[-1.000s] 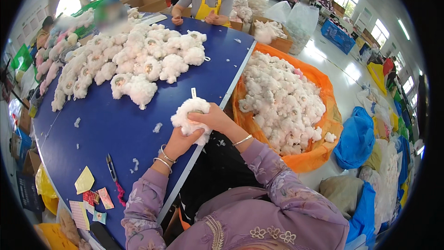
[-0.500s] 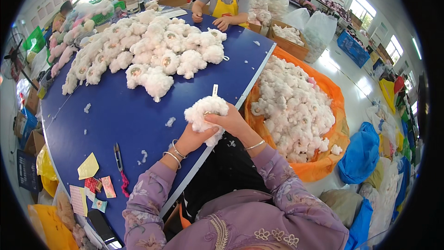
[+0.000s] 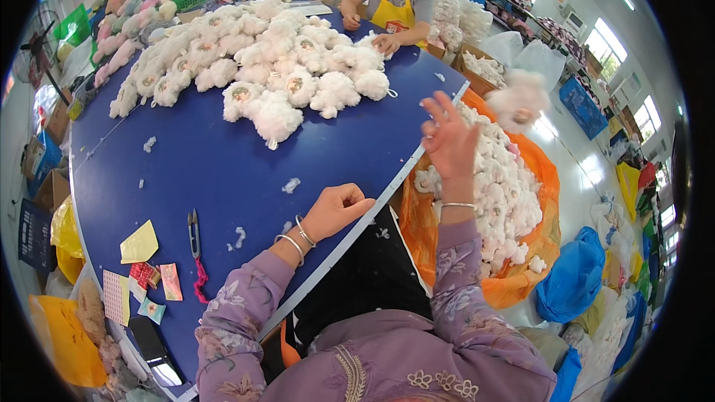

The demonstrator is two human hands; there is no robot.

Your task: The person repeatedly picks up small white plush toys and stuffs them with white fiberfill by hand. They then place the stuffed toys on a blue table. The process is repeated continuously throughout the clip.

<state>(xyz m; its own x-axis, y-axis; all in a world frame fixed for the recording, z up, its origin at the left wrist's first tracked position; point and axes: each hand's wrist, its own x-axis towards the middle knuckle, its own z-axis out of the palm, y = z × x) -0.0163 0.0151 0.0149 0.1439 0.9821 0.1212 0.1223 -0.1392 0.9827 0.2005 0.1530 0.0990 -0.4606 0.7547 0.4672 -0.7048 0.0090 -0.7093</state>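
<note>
A fluffy white plush toy (image 3: 519, 100) is in the air above the far side of the orange bag (image 3: 532, 160), smeared by motion and apart from my hand. My right hand (image 3: 451, 141) is raised beside it over the table's right edge, fingers spread and holding nothing. Close to the table edge, my left hand (image 3: 339, 210) is loosely curled with nothing visible in it. Similar white plush toys (image 3: 503, 201) fill the orange bag. A large pile of white plush toys (image 3: 290, 59), some with round face patches, covers the far part of the blue table (image 3: 201, 141).
Thread snips (image 3: 194, 232) with a pink cord lie at the table's left, near paper pieces (image 3: 140, 242), small packets and a black phone (image 3: 153, 342). White fluff tufts dot the tabletop. Across the table sits a person in a yellow apron (image 3: 395, 7). A blue bag (image 3: 572, 275) stands at right.
The plush toy has left my hands and flown up and right over the bag. My right hand has lifted and opened; my left stays near the table edge, curled. The view has shifted slightly.
</note>
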